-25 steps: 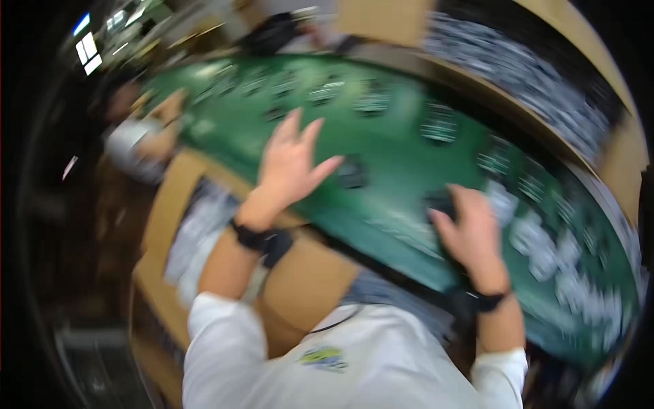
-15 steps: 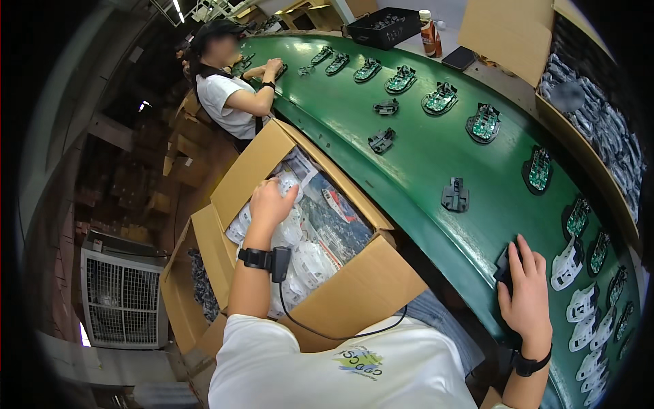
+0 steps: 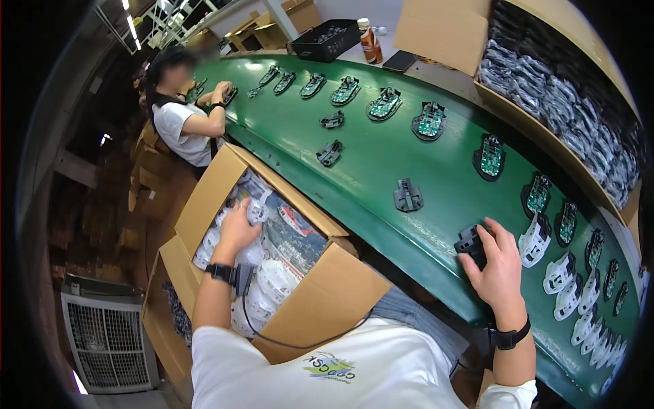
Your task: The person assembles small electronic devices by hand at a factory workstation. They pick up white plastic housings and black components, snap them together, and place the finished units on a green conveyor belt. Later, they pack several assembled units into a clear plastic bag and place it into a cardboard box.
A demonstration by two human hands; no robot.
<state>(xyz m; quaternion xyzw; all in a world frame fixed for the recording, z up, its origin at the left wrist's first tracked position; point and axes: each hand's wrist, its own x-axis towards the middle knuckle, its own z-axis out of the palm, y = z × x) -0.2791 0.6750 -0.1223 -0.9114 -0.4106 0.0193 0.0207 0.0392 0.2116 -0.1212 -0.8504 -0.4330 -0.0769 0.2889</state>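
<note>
My left hand is down inside an open cardboard box, its fingers curled round a white plastic shell. More white shells, some in clear wrapping, lie below it. On the green belt, my right hand has its thumb and fingers spread about a black plastic part. The palm hides some of that part. Right of this hand, another white shell leans by a row of black bases with green circuit boards.
Single dark plastic parts lie along the green belt. At the far side are a black bin, a bottle, a phone and a carton of wrapped dark pieces. A co-worker works at the far left.
The view has swung, shifting the scene leftward. My right hand has drawn back a little, and more of the black part shows. My left hand stays in the box at the shells.
</note>
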